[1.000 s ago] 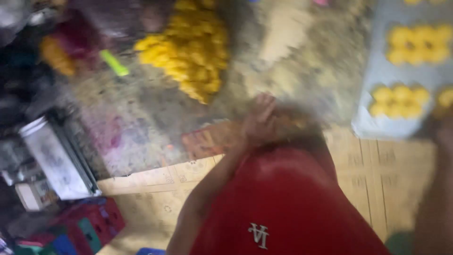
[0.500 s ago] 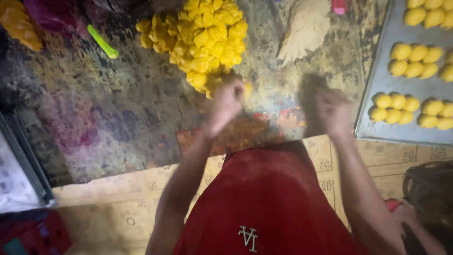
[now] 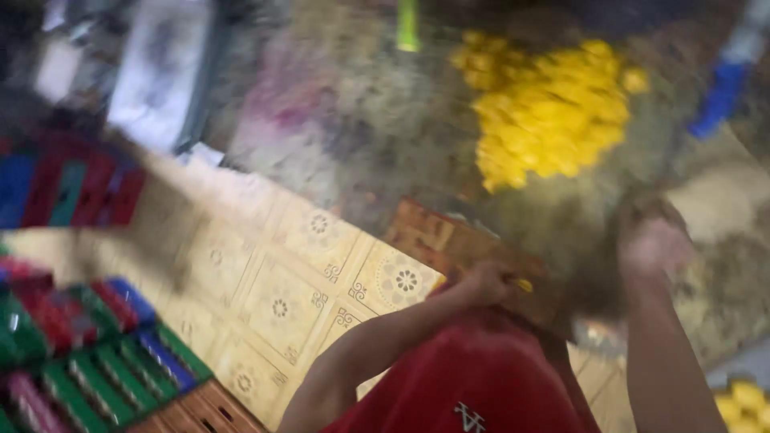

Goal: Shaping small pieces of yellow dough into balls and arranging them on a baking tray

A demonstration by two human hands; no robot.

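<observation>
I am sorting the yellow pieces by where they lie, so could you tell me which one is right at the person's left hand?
The single small yellow piece at the left hand, apart from the big yellow heap farther up the mat.

Red garment (image 3: 473,377) with small white emblem, bare arms.

Two bare hands show: the left hand (image 3: 491,282) and the right hand (image 3: 651,240), both smeared by motion. One large heap of yellow pieces (image 3: 549,120) lies on the mottled mat (image 3: 353,144); the pieces in it are too blurred to count. One small yellow piece (image 3: 523,285) sits at the left hand. At least two more yellow pieces (image 3: 744,401) show at the lower right corner. There is one green stick-shaped thing (image 3: 407,24), one blue object (image 3: 722,100), one pale powdery patch (image 3: 726,200), and one red cloth (image 3: 473,377).
</observation>
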